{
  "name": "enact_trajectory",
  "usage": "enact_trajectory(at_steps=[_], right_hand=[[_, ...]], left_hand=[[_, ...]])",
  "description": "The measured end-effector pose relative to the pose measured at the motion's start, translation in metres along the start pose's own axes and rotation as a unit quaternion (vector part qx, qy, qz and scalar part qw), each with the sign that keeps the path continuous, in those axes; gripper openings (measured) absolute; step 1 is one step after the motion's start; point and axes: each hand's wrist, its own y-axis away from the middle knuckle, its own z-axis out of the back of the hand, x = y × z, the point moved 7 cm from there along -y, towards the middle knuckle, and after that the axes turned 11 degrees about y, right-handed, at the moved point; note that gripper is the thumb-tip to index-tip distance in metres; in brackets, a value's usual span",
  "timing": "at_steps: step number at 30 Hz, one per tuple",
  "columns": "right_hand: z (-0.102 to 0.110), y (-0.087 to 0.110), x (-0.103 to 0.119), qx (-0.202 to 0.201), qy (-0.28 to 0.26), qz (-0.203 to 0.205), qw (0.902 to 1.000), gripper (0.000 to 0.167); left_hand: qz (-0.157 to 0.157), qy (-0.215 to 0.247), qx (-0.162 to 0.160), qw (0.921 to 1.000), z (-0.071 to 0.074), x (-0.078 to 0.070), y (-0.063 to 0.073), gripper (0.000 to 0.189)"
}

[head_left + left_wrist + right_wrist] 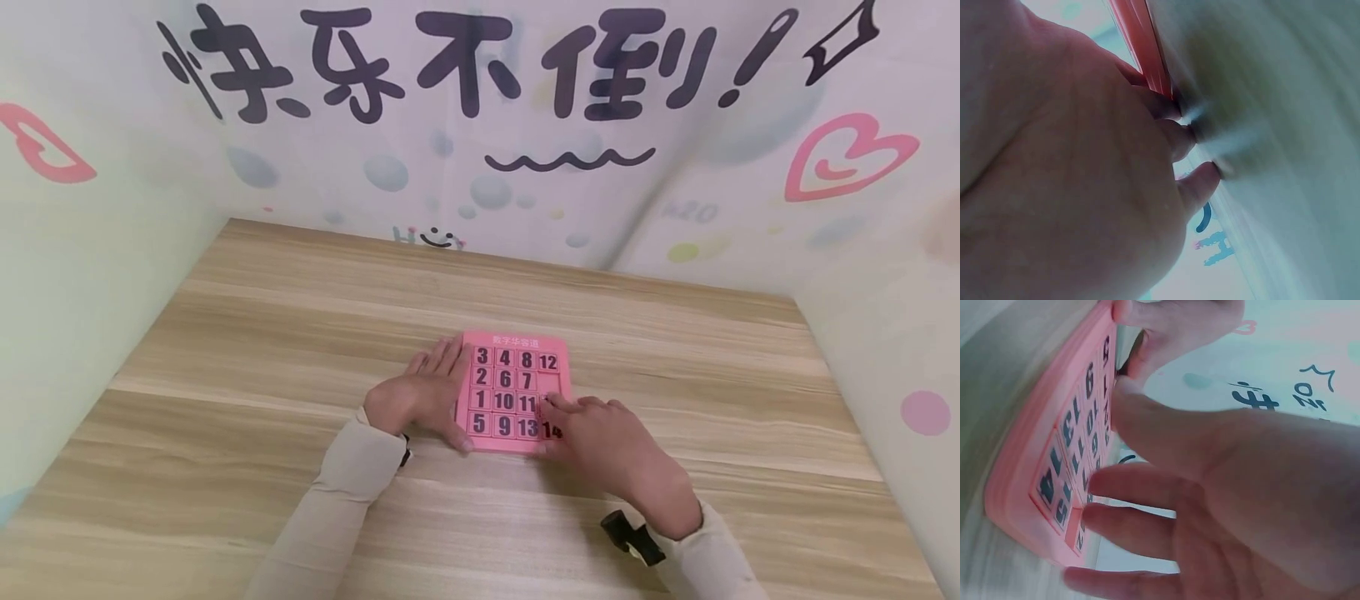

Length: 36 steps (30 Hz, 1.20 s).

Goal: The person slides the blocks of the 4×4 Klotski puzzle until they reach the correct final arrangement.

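Observation:
A pink number slide puzzle point(517, 341) lies flat on the wooden table. My left hand point(427, 396) rests along its left side, fingers stretched forward and thumb by the lower left corner. In the left wrist view, fingertips point(1200, 184) touch the tabletop beside the puzzle's edge point(1141, 50). Over the puzzle's lower right part lies my right hand point(611, 442), its fingers extended at the tile below the gap point(549, 383). That tile reads 15 point(1062, 514) in the right wrist view. Part of tile 14 point(552, 430) is covered by the hand.
The wooden table point(300, 308) stretches around the puzzle. Behind it hangs a white printed backdrop point(465, 192) with large black characters, and pale panels point(97, 250) rise at the sides. A dark strap piece point(633, 537) sits at the right wrist.

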Motion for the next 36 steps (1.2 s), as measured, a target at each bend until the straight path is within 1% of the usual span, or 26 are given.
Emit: enact_trajectory(at_steps=[4,8,12,16,19,27,36], right_hand=[[0.003,-0.007,-0.009,-0.035,0.013,-0.010,0.9992,0.060],[0.000,-0.019,-0.015,-0.046,0.010,-0.027,0.9985,0.062],[-0.005,-0.028,-0.020,-0.030,-0.001,-0.039,0.9988,0.064],[-0.009,-0.033,-0.021,-0.006,-0.005,-0.041,0.9991,0.063],[-0.011,-0.035,-0.022,0.000,-0.005,-0.038,0.9993,0.063],[-0.011,-0.037,-0.021,-0.011,-0.023,-0.033,0.9991,0.062],[-0.010,-0.039,-0.018,-0.018,-0.024,-0.027,0.9992,0.062]], left_hand=[[0.003,0.000,0.003,1.0000,-0.002,0.000,0.000,0.140],[0.004,0.000,0.004,1.0000,-0.005,0.000,-0.001,0.140],[0.004,0.001,0.003,1.0000,-0.006,0.000,-0.001,0.140],[0.006,-0.002,0.004,1.0000,-0.006,0.000,-0.002,0.141],[0.007,-0.003,0.004,1.0000,-0.006,0.000,-0.002,0.141],[0.000,0.003,0.001,1.0000,-0.003,0.000,-0.001,0.140],[0.003,0.004,0.002,1.0000,-0.001,0.000,0.000,0.140]])
